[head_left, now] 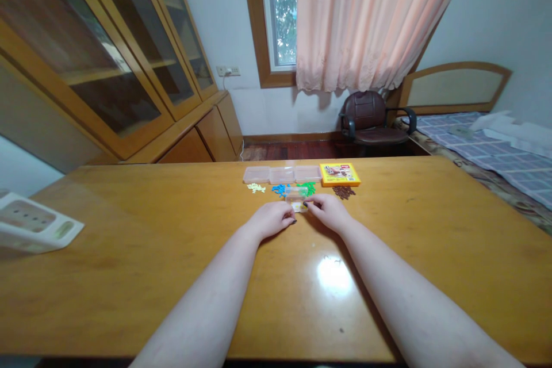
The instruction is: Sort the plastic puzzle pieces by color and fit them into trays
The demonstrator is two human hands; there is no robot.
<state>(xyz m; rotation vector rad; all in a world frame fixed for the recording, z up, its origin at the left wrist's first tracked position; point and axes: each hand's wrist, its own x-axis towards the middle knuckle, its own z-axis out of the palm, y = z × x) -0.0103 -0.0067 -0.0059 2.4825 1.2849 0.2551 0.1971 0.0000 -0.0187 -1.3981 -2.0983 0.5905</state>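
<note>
A small clear plastic box (296, 191) with its lid raised sits between my hands, with white and yellow bits inside. My left hand (271, 219) curls its fingers against the box's left side. On the right edge of the box, my right hand (330, 211) has thumb and fingertips pinched together; whatever is between them is too small to make out. Just beyond lie small piles of pale yellow pieces (256, 188), blue pieces (281, 190), green pieces (309, 187) and brown pieces (344, 192).
Behind the piles stand several clear plastic boxes (282, 175) in a row, beside a yellow packet (340, 174). A white object (38, 223) stands at the left of the wooden table (150, 276). A chair (371, 115) and bed are beyond it.
</note>
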